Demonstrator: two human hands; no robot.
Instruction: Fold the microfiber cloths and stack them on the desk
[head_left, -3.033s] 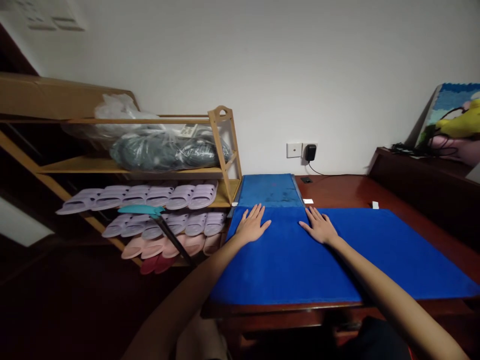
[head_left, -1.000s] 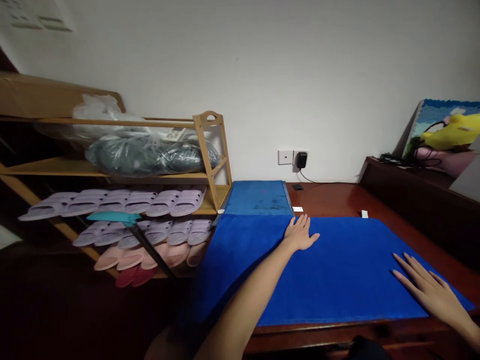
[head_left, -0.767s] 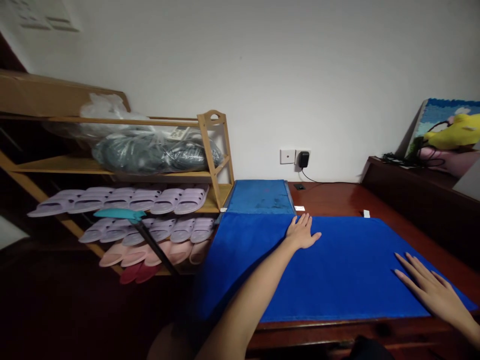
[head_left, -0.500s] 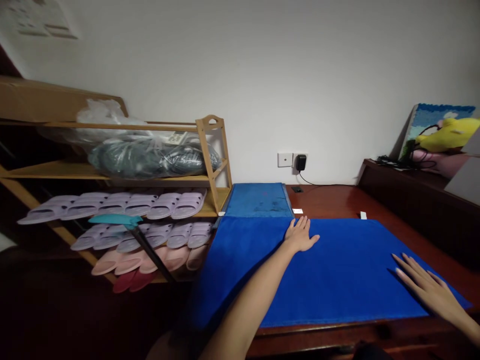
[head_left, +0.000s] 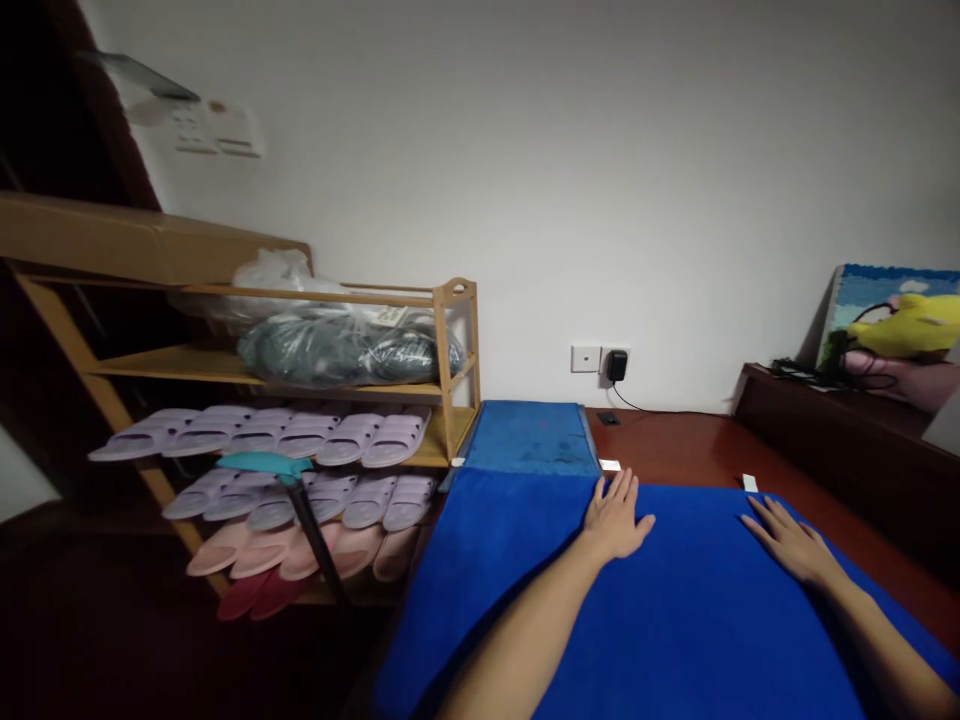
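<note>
A bright blue cloth (head_left: 675, 600) lies spread over a reddish-brown wooden surface. On its far edge, left of the middle, my left hand (head_left: 616, 522) rests flat with fingers stretched out and thumb apart. My right hand (head_left: 796, 545) lies on the cloth near its far right corner, fingers also spread. Neither hand holds anything. Beyond the cloth's left part is a paler blue, stained cloth (head_left: 529, 437). Small white tags (head_left: 750, 483) show at the far edge.
At left stands a wooden shoe rack (head_left: 442, 350) with rows of slippers (head_left: 397, 437), a plastic-wrapped bundle (head_left: 337, 345) and a cardboard box (head_left: 150, 240). A teal-topped dark pole (head_left: 311, 530) leans before it. A black adapter (head_left: 616, 365) sits in the wall; a yellow plush toy (head_left: 911, 325) is at right.
My right hand has slid from the right near side of the cloth to its far right edge. My left hand stays near the far edge. The view has tilted up and turned slightly left.
</note>
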